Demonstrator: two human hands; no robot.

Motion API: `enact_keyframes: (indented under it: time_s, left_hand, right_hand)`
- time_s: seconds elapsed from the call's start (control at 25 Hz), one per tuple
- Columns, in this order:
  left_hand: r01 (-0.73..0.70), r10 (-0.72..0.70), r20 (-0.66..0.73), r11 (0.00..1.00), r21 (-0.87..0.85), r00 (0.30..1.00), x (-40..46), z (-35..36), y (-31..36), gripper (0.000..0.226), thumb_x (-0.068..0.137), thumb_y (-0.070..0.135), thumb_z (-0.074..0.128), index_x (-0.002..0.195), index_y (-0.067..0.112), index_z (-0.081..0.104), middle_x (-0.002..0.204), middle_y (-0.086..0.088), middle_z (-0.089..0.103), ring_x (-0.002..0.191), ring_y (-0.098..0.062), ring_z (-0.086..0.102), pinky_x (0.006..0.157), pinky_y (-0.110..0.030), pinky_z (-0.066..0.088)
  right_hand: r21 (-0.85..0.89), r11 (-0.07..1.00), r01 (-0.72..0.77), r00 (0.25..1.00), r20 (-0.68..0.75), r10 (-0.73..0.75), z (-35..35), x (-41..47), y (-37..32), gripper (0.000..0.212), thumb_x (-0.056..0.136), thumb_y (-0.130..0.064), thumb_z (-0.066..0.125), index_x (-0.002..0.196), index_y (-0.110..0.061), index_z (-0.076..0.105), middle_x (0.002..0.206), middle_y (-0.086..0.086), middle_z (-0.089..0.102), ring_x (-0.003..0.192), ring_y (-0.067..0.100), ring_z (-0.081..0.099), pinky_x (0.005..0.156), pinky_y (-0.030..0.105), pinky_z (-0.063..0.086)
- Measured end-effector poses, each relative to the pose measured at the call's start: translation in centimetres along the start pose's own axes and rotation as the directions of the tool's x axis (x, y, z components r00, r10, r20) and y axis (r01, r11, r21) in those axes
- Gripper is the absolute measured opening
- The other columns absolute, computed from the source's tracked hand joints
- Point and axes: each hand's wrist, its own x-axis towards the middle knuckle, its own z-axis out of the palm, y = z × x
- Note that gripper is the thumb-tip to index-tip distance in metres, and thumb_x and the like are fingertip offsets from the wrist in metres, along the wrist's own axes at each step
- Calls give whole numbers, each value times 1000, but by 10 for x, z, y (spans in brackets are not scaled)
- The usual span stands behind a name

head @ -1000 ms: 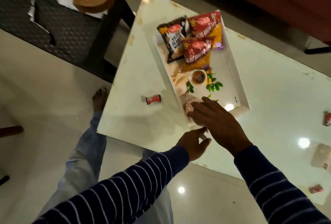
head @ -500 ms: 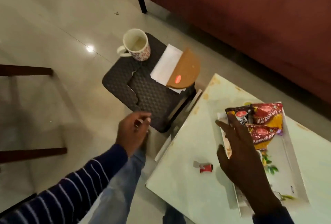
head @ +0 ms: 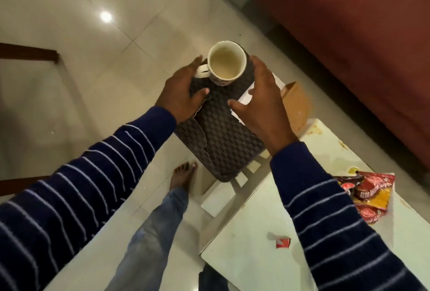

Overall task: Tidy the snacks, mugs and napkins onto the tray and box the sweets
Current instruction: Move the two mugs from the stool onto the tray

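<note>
A white patterned mug stands upright at the far end of a dark woven stool. My left hand is open just left of the mug, fingers by its handle. My right hand is open to the mug's right, hovering over a white napkin that it partly hides. A brown round box lies on the stool's right side. Red snack packets lie at the right edge on the white table. A small red sweet sits on the table near my right sleeve.
A dark red sofa runs along the upper right. Wooden furniture legs stand on the tiled floor at left. My leg and bare foot are below the stool, between it and the table.
The view has swung from the table and tray to the stool. Both hands have moved away from the tray and reached forward to either side of the mug.
</note>
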Motion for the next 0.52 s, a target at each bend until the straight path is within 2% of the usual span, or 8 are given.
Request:
enact_keyframes:
  time_s: [0.04, 0.08, 0.16, 0.24, 0.28, 0.4, 0.48, 0.52]
  left_hand:
    - [-14, 13, -13, 999, -37, 1000, 1, 2, -1, 65, 90, 24, 64, 149, 20, 36, 144, -7, 52, 130, -23, 49, 105, -23, 33]
    - [-24, 22, -34, 997, -75, 999, 1, 4, -1, 59, 91, 22, 62, 147, 22, 41, 139, -4, 57, 125, -20, 54, 103, -21, 36]
    - [-31, 22, -67, 990, -141, 997, 1, 7, -1, 46, 95, 20, 56, 140, 24, 50, 126, 1, 65, 110, -13, 61, 95, -12, 41]
    - [-24, 10, -89, 988, -155, 996, 2, 10, 4, 35, 99, 19, 50, 133, 20, 57, 110, 5, 68, 93, -9, 61, 80, 0, 39]
    - [-13, -2, -93, 987, -159, 996, 1, 13, 8, 32, 100, 20, 49, 130, 18, 59, 105, 6, 66, 90, -8, 59, 76, 0, 40]
    - [-45, 26, -132, 989, -140, 991, -10, 28, 28, 28, 100, 21, 49, 123, 14, 63, 100, 0, 68, 87, -8, 59, 75, -7, 44]
    - [-143, 126, -169, 985, -96, 978, -28, 38, 45, 26, 100, 23, 51, 119, 11, 65, 97, -5, 71, 83, -12, 62, 75, -16, 47]
    - [-188, 173, -180, 980, -69, 968, -40, 40, 53, 26, 100, 25, 52, 117, 11, 65, 94, -2, 71, 81, -12, 63, 77, -21, 49]
  right_hand:
    - [-33, 999, 3, 1000, -5, -3, 8, 8, -2, 98, 74, -23, 84, 152, -26, 24, 155, -1, 34, 136, 15, 41, 98, 16, 41]
    - [-74, 997, -9, 1000, -4, 9, 15, 15, -4, 103, 73, -24, 85, 153, -25, 20, 157, 0, 31, 137, 17, 41, 98, 19, 42]
    - [-134, 991, -32, 999, 2, 32, 25, 27, -5, 108, 72, -29, 86, 155, -24, 16, 157, 2, 29, 136, 21, 43, 98, 33, 50]
    - [-166, 985, -49, 998, -38, 44, 27, 38, -6, 108, 72, -33, 86, 155, -24, 17, 151, 4, 35, 132, 21, 47, 94, 31, 49]
    - [-175, 983, -61, 997, -62, 51, 24, 42, -5, 106, 72, -34, 86, 154, -23, 20, 148, 4, 39, 129, 20, 49, 92, 27, 47]
    - [-209, 975, -79, 994, -91, 61, -1, 33, 2, 94, 68, -35, 88, 146, -24, 37, 138, 2, 48, 121, 17, 54, 94, 27, 50]
    - [-172, 983, -60, 990, -138, 36, -22, 7, 10, 91, 65, -31, 89, 142, -21, 43, 134, 4, 50, 114, 19, 57, 88, 29, 53]
    - [-139, 990, -28, 984, -177, 3, -30, -11, 11, 89, 63, -26, 89, 141, -20, 46, 132, 5, 50, 109, 19, 59, 81, 28, 54]
